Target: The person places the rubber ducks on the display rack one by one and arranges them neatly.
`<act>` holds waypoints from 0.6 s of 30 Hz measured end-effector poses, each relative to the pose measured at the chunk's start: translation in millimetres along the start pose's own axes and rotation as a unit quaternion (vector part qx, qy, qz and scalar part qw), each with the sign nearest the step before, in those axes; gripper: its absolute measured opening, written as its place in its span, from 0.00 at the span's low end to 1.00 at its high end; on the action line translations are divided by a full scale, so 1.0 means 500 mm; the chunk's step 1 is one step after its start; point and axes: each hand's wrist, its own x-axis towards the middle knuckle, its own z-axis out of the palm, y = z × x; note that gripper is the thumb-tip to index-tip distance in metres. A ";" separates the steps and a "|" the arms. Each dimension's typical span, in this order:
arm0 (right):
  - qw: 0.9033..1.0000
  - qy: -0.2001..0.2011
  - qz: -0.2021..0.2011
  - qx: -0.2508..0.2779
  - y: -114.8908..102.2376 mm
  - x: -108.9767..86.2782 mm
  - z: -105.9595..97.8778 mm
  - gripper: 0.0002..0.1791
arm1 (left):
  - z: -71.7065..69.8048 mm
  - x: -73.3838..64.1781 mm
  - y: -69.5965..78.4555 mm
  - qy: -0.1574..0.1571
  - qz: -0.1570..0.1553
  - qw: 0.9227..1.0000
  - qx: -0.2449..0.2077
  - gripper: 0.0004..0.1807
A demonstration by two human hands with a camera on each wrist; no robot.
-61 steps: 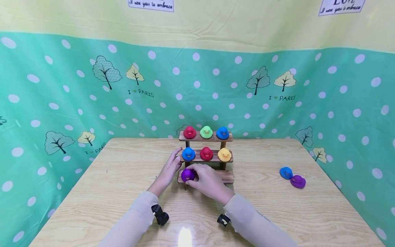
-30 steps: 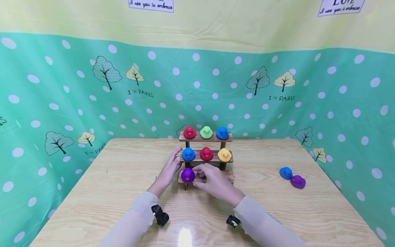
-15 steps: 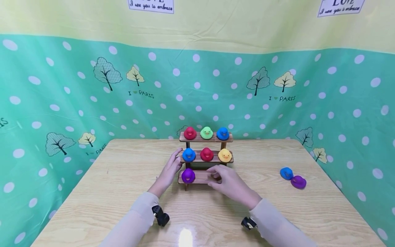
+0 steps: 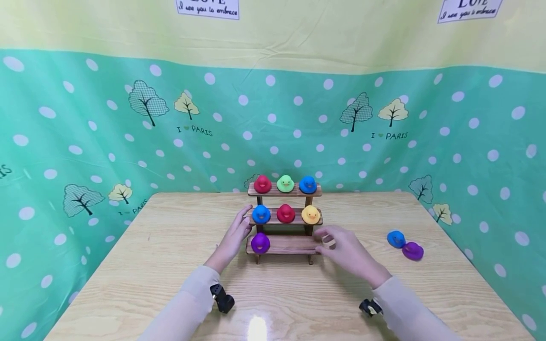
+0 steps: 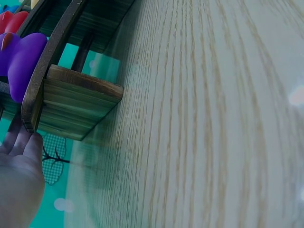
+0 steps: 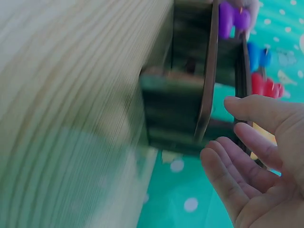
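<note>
A three-tier wooden stand point(image 4: 290, 244) holds rubber ducks. On its bottom shelf, at the left end, sits a purple duck point(image 4: 260, 243). The middle shelf carries a blue duck point(image 4: 261, 214), a red duck point(image 4: 286, 213) and a yellow duck point(image 4: 311, 215); the top has a red, a green point(image 4: 285, 183) and a blue one. My left hand point(image 4: 232, 239) is at the stand's left side, fingers extended near the shelf ends. My right hand point(image 4: 347, 251), fingers loosely bent and holding nothing, is by the bottom shelf's right end. In the right wrist view, its fingers point(image 6: 221, 178) are spread apart.
On the table point(image 4: 170, 265), to the right, a blue duck point(image 4: 396, 239) and a purple duck point(image 4: 413, 251) lie side by side. A green and yellow curtain point(image 4: 273, 118) hangs behind the table.
My right hand has let go of the purple duck on the bottom shelf and moved right to the shelf's far end. My left hand has stayed in place.
</note>
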 end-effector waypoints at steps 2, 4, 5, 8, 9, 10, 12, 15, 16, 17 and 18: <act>1.000 0.001 0.006 -0.001 0.015 -0.004 -0.014 0.18 | 0.001 0.000 0.000 0.001 -0.001 1.000 0.000 0.28; 1.000 0.006 0.011 -0.009 0.032 -0.007 -0.027 0.19 | 0.001 0.000 0.000 0.002 -0.002 1.000 0.001 0.28; 1.000 0.008 0.014 -0.012 0.041 -0.007 -0.034 0.19 | 0.001 0.000 0.001 0.003 -0.002 1.000 0.002 0.28; 0.999 0.018 0.027 -0.026 0.072 -0.011 -0.053 0.19 | 0.002 0.001 0.001 0.005 -0.003 1.000 0.004 0.28; 0.999 0.022 0.032 -0.031 0.082 -0.012 -0.060 0.19 | 0.002 0.000 0.002 0.006 -0.003 1.000 0.003 0.28; 0.998 0.025 0.039 -0.034 0.092 -0.014 -0.067 0.19 | 0.003 0.000 0.002 0.007 -0.003 1.000 0.004 0.27; 0.997 0.032 0.050 -0.044 0.112 -0.020 -0.082 0.19 | 0.003 0.000 0.002 0.006 -0.001 1.000 0.001 0.27; 0.996 0.044 0.059 -0.056 0.139 -0.028 -0.105 0.20 | 0.003 -0.001 0.003 0.006 -0.001 1.000 -0.001 0.27; 0.995 0.049 0.063 -0.060 0.147 -0.030 -0.112 0.21 | 0.003 -0.001 0.003 0.006 -0.001 1.000 0.000 0.27; 0.994 0.052 0.066 -0.063 0.154 -0.032 -0.120 0.21 | 0.003 -0.001 0.004 0.005 -0.001 1.000 -0.001 0.27; 0.994 0.055 0.070 -0.064 0.161 -0.033 -0.127 0.21 | 0.003 -0.001 0.004 0.006 -0.002 1.000 -0.001 0.27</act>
